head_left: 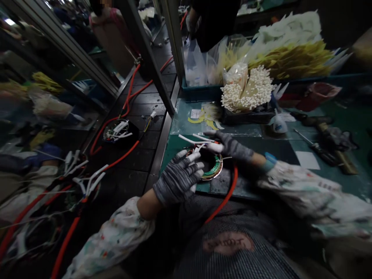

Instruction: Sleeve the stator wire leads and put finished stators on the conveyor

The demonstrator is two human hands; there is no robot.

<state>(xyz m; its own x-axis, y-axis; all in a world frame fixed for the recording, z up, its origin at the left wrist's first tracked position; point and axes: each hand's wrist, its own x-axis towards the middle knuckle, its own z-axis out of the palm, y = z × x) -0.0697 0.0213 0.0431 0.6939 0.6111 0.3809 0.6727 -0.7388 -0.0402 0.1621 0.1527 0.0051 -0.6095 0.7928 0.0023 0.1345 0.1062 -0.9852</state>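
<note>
A ring-shaped coil of wires [215, 167] with white sleeves lies on the green bench in front of me. My left hand [180, 176], in a grey striped glove with pale fingertips, rests over the coil's left side, its fingers slightly apart. At the coil's upper right is my right hand [229, 146], gloved too and blurred; its fingers close round the white-sleeved wires. A red cable [231, 190] runs from the coil's right side down over the bench's front edge.
Behind the coil stand bundled white-tipped sticks [247, 89] and a blue bin [200, 92] of yellow and white strips. Tools [322, 151] lie right. Left, a dark slatted conveyor [122, 162] carries more coils and red cables. A co-worker's blue-gloved hand [48, 153] is farther left.
</note>
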